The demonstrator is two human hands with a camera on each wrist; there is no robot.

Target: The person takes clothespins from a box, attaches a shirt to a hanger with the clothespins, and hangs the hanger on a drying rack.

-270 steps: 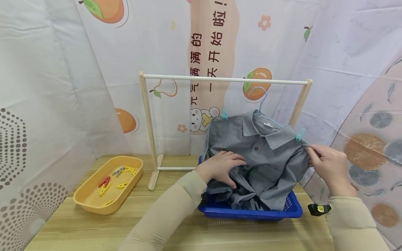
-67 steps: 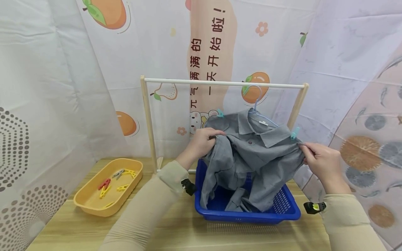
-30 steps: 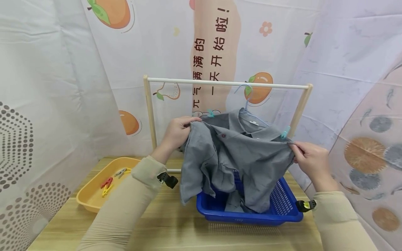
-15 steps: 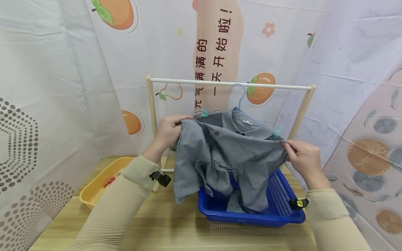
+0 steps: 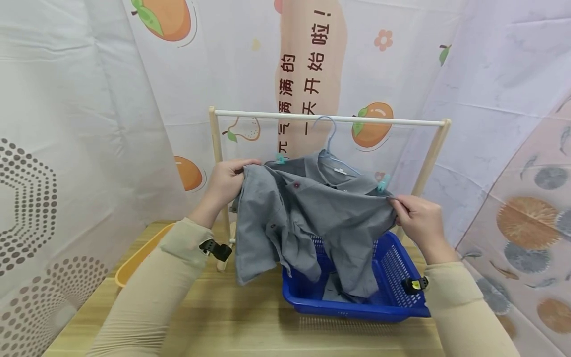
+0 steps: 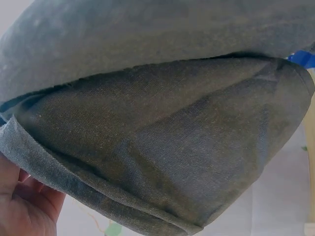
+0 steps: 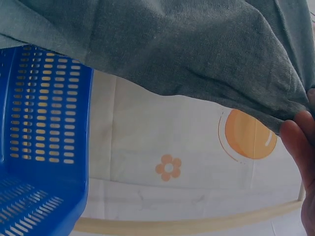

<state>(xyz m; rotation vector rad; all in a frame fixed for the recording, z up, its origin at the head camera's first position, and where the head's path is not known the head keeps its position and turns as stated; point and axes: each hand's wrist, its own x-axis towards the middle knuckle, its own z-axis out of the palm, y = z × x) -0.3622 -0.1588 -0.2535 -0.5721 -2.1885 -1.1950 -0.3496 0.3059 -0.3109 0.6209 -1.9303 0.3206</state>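
A grey button-up shirt (image 5: 343, 213) is on a light blue hanger (image 5: 332, 136). Teal clothespins sit at its left shoulder (image 5: 280, 158) and right shoulder (image 5: 383, 183). My left hand (image 5: 226, 181) pinches cloth on the shirt's left side and lifts it sideways; the left wrist view shows that hand (image 6: 29, 204) by a folded edge. On the other side my right hand (image 5: 419, 218) pinches the shirt near the right clothespin; its thumb and fingers (image 7: 298, 137) appear at the fabric's corner in the right wrist view. Whether the hook rests on the rod is unclear.
Behind the shirt stands a wooden rack with a white rod (image 5: 263, 115). Below it is a blue perforated basket (image 5: 357, 313) with some grey cloth (image 5: 335, 290) inside. My left forearm partly covers a yellow tray (image 5: 136, 265) on the wooden table (image 5: 250, 322).
My left hand has taken hold of the shirt's left side and pulled it out of the basket to the left. Shirt, hanger and right hand have shifted left along the rack.
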